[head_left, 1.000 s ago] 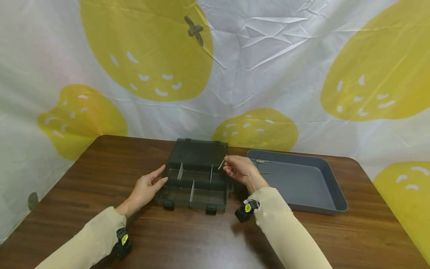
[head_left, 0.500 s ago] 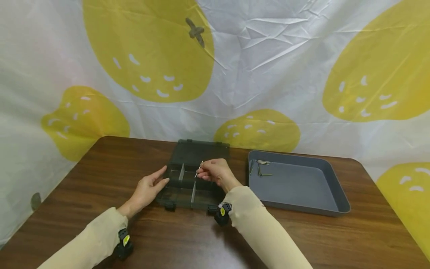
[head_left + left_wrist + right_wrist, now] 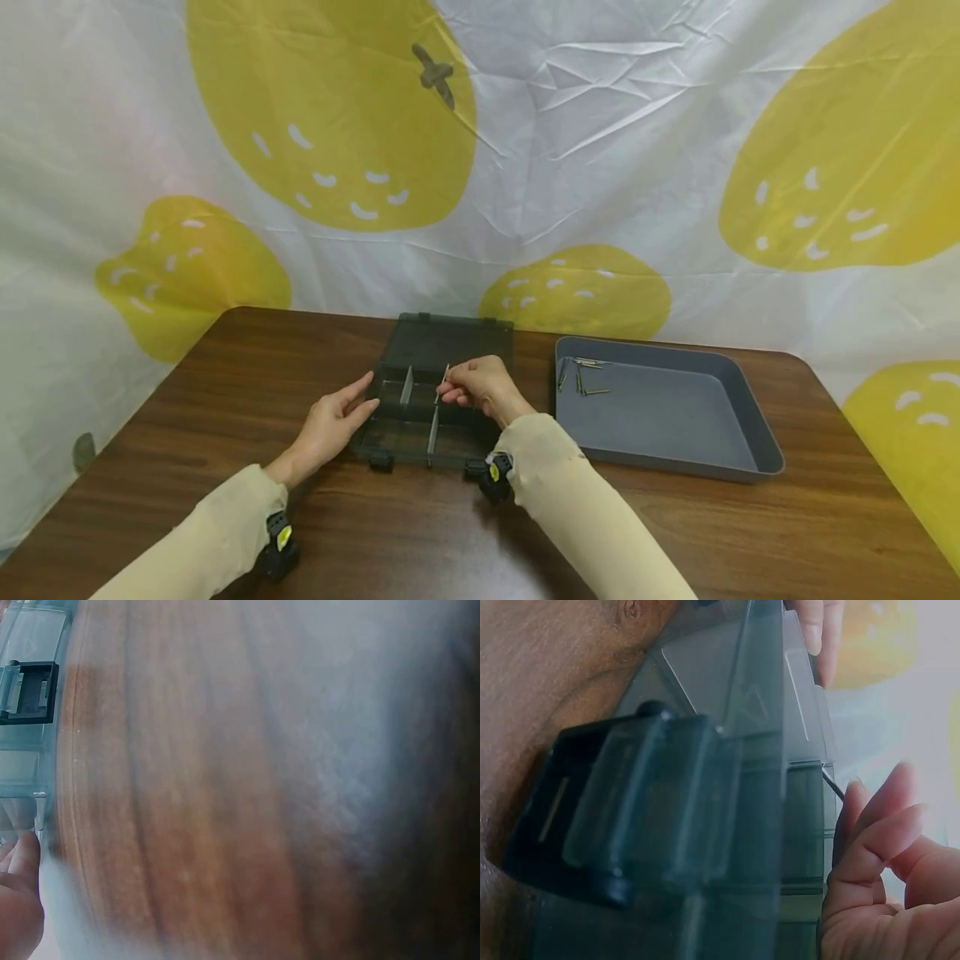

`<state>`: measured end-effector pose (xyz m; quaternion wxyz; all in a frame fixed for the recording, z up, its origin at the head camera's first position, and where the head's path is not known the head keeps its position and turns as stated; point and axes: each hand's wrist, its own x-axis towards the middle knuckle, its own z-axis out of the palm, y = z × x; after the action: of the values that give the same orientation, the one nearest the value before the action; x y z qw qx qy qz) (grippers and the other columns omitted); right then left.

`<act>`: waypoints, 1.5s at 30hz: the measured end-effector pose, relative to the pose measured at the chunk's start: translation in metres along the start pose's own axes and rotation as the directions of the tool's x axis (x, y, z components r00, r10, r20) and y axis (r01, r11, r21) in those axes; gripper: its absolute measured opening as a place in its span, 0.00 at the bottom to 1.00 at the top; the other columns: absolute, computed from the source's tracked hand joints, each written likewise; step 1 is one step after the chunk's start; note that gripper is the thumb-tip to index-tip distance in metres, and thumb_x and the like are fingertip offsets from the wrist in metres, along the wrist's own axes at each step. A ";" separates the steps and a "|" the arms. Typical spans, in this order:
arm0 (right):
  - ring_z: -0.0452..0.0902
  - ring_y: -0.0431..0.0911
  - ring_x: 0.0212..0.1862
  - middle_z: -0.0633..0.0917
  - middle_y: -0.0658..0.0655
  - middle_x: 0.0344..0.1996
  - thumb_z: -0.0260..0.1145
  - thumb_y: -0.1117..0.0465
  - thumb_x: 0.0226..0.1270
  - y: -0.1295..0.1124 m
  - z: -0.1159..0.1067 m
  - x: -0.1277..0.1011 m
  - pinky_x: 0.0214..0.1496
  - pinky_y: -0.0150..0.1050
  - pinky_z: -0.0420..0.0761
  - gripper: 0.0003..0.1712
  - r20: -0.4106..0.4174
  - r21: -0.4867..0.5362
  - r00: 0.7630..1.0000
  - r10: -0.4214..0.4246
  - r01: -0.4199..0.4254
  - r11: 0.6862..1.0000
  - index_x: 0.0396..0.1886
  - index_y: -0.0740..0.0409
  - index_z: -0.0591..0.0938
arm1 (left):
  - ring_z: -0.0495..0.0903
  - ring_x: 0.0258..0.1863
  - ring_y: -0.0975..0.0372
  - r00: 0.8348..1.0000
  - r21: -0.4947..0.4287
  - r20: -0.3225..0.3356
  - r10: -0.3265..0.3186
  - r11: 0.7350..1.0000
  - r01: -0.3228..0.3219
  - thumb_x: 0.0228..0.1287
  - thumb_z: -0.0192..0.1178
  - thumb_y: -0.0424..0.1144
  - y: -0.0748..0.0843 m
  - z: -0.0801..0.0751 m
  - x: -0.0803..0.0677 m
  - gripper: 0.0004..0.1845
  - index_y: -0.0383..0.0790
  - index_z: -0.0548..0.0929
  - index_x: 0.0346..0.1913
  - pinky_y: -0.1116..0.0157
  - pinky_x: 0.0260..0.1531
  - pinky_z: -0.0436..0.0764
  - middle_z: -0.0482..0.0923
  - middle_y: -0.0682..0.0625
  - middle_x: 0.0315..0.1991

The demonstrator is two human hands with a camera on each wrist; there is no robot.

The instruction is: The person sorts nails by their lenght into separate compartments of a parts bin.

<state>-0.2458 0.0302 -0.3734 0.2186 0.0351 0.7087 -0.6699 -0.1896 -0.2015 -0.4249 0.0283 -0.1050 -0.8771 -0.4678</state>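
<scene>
A dark translucent compartment box (image 3: pixel 408 457) lies with its lid (image 3: pixel 450 342) swung back behind it. Pale dividers (image 3: pixel 432 433) split its inside. My right hand (image 3: pixel 483 387) pinches a thin metal pin (image 3: pixel 442 385), slanting, above the back row of compartments. In the right wrist view the pin's dark tip (image 3: pixel 832 782) pokes out past the fingers (image 3: pixel 877 847), close to the box. My left hand (image 3: pixel 326 425) rests at the box's left side, thumb and fingers extended and spread along its edge. The left wrist view catches this hand (image 3: pixel 22 900) by the box's wall.
A grey tray (image 3: pixel 675 462) stands right of the box. Several thin brass-coloured pins (image 3: pixel 588 363) lie in its back left part. The box's black latches (image 3: pixel 381 461) face the front of the wooden table (image 3: pixel 360 533). A lemon-print cloth (image 3: pixel 570 167) hangs behind.
My right hand has carried the pin leftward from near the tray to above the box's back compartments, and has barely moved in the last half second. The left hand stays at the box.
</scene>
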 end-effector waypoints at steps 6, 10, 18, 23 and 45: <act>0.75 0.34 0.12 0.82 0.53 0.14 0.57 0.71 0.67 -0.001 -0.002 -0.002 0.15 0.23 0.71 0.15 -0.005 0.015 1.000 0.017 -0.017 1.000 0.50 0.78 0.78 | 0.69 0.62 0.47 1.000 0.012 -0.009 0.014 1.000 -0.014 0.70 0.53 0.40 0.000 0.001 0.000 0.29 0.32 0.62 0.69 0.53 0.53 0.75 0.61 0.38 0.68; 0.76 0.35 0.14 0.85 0.56 0.19 0.59 0.70 0.67 0.005 -0.005 0.004 0.16 0.23 0.73 0.12 -0.012 0.031 1.000 -0.013 0.013 0.999 0.45 0.74 0.81 | 0.69 0.62 0.48 1.000 0.006 -0.006 0.006 1.000 -0.006 0.70 0.53 0.41 0.000 0.001 0.000 0.29 0.34 0.62 0.70 0.53 0.54 0.75 0.61 0.39 0.68; 0.76 0.34 0.15 0.81 0.51 0.17 0.56 0.68 0.70 0.005 -0.022 -0.006 0.17 0.23 0.73 0.19 -0.015 0.113 1.000 -0.016 0.017 0.993 0.56 0.77 0.73 | 0.68 0.62 0.47 1.000 0.020 -0.007 0.006 1.000 -0.005 0.70 0.53 0.42 0.003 0.001 -0.003 0.29 0.34 0.62 0.70 0.52 0.55 0.74 0.61 0.39 0.68; 0.77 0.34 0.18 0.80 0.50 0.18 0.55 0.68 0.70 0.003 -0.059 -0.017 0.19 0.23 0.74 0.20 -0.097 0.129 0.994 -0.053 0.065 0.990 0.57 0.78 0.70 | 0.69 0.62 0.47 1.000 0.028 -0.010 0.014 1.000 -0.013 0.71 0.53 0.42 0.003 0.001 -0.003 0.30 0.34 0.61 0.70 0.52 0.53 0.75 0.61 0.38 0.68; 0.69 0.33 0.17 0.77 0.45 0.14 0.61 0.70 0.62 0.024 -0.171 -0.026 0.20 0.25 0.72 0.10 -0.403 -0.277 0.908 -0.117 0.001 0.961 0.40 0.75 0.80 | 0.70 0.61 0.47 0.999 0.050 -0.035 0.034 0.998 -0.032 0.70 0.53 0.41 0.001 0.004 -0.003 0.28 0.32 0.63 0.68 0.52 0.53 0.75 0.64 0.37 0.66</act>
<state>-0.2590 0.2037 -0.3858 0.0448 0.1250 0.8243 -0.5504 -0.1863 -0.1982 -0.4265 0.0543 -0.1103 -0.8859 -0.4474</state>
